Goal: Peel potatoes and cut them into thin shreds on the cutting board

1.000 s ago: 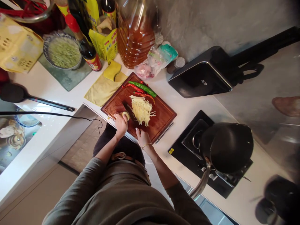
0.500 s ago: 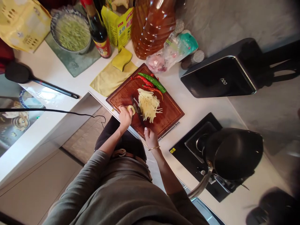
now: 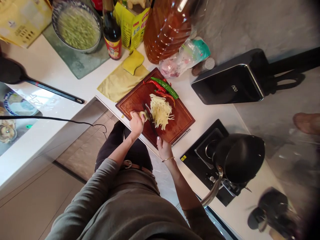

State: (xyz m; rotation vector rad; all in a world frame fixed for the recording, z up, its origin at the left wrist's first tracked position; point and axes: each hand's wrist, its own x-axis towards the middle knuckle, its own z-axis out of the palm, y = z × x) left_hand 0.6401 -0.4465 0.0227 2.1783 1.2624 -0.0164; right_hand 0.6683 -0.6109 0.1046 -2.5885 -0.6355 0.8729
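My left hand (image 3: pixel 137 124) is closed around a small pale-yellow piece of potato (image 3: pixel 143 115) near the left edge of the brown cutting board (image 3: pixel 183 120). My right hand (image 3: pixel 164 149) grips a kitchen knife (image 3: pixel 152 126) at the board's near edge. The dark blade lies against the potato piece and is hard to make out on the brown wood. Just right of the blade sits a heap of pale potato strips (image 3: pixel 161 112). Beyond the heap, a green chili pepper (image 3: pixel 166 88) rests with several red chili peppers (image 3: pixel 156 85).
A yellow cloth (image 3: pixel 117 83) lies beside the board. Behind stand a covered bowl (image 3: pixel 77 30), a sauce bottle (image 3: pixel 111 36) and a large oil jug (image 3: pixel 167 30). A black knife block (image 3: pixel 227 85) is to the right, with a dark pot (image 3: pixel 241 158) on the cooktop (image 3: pixel 186 159). A spatula (image 3: pixel 52 88) lies left.
The view has shifted slightly, so the board and hands appear a little further right. My hands keep their hold on the potato piece and the knife.
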